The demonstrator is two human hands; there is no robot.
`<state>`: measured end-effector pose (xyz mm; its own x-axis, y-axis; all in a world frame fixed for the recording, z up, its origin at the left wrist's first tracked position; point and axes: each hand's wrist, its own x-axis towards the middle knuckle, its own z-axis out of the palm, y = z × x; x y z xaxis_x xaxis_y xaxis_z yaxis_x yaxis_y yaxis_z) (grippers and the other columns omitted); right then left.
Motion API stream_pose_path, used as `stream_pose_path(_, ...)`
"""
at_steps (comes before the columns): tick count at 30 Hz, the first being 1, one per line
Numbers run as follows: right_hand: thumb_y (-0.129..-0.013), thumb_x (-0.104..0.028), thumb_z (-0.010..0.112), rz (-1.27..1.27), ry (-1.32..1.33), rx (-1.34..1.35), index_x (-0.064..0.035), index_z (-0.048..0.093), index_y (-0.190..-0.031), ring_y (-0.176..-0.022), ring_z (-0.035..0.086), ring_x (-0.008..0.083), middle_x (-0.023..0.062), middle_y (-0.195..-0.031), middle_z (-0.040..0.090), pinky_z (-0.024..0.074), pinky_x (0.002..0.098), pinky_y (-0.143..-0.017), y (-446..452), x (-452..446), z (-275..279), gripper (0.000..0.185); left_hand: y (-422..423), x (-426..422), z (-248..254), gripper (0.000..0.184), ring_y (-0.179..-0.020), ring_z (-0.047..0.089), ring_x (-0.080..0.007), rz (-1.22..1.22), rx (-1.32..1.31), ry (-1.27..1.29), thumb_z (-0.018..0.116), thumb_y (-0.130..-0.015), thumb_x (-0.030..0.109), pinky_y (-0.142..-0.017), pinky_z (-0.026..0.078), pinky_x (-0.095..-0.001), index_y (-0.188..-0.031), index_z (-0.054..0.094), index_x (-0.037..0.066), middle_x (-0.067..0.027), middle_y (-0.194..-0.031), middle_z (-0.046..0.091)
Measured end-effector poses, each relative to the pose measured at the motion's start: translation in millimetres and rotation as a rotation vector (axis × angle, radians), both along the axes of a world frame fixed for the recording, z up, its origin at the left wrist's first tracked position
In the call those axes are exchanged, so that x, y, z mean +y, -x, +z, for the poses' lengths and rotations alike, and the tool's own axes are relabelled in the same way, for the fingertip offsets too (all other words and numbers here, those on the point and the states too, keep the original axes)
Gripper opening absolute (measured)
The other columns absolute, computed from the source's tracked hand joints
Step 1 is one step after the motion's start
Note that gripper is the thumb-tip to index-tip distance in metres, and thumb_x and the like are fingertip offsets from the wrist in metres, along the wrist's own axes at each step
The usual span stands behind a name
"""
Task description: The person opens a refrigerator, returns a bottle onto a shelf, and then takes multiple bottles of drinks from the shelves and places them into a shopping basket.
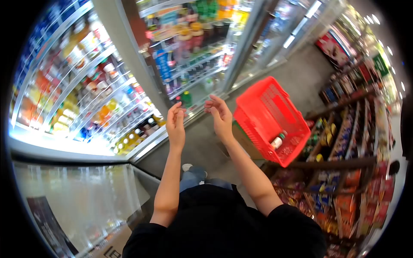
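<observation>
Shopping basket (254, 122), red plastic, sits just beside the right hand (220, 118) from where I stand, a bottle (277, 141) inside; gripping it by the rim and keeping it level should stop that bottle rolling. Right fingers are half open, loosely curled, holding nothing; the left hand (175, 122) matches, partly open and empty, before the drinks cooler (124, 43)

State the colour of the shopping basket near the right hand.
The shopping basket is bright red; the head view shows it best.
</observation>
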<state>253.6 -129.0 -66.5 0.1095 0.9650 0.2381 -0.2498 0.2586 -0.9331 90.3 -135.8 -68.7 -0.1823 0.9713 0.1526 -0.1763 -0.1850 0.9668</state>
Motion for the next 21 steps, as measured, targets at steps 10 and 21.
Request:
stream_pose_path(10, -0.096, -0.005, 0.049, -0.576, 0.071, -0.053, -0.0004, 0.048, -0.132, -0.104, 0.057, 0.0181, 0.0126, -0.115, 0.059, 0.0499, 0.0313, -0.088, -169, -142, -19, 0.036, -155, -81, 6, 0.028, -0.089, 0.057, -0.0118, -0.381, -0.023, 0.015, 0.049, -0.100, 0.013, -0.084, 0.047, -0.0261, -0.124, 0.057, 0.000, -0.0065, -0.100, 0.062)
stream_pose_path(21, -0.098, -0.016, 0.052, -0.783, 0.196, 0.103, -0.0017, 0.043, -0.138, -0.120, 0.053, 0.0233, 0.0179, -0.132, 0.052, 0.0463, 0.0350, -0.098, -257, -215, -23, 0.043, -209, -88, 18, 0.025, -0.087, 0.058, -0.0098, -0.579, 0.108, -0.048, 0.051, -0.099, 0.012, -0.080, 0.048, -0.0250, -0.120, 0.061, 0.002, -0.0048, -0.096, 0.064)
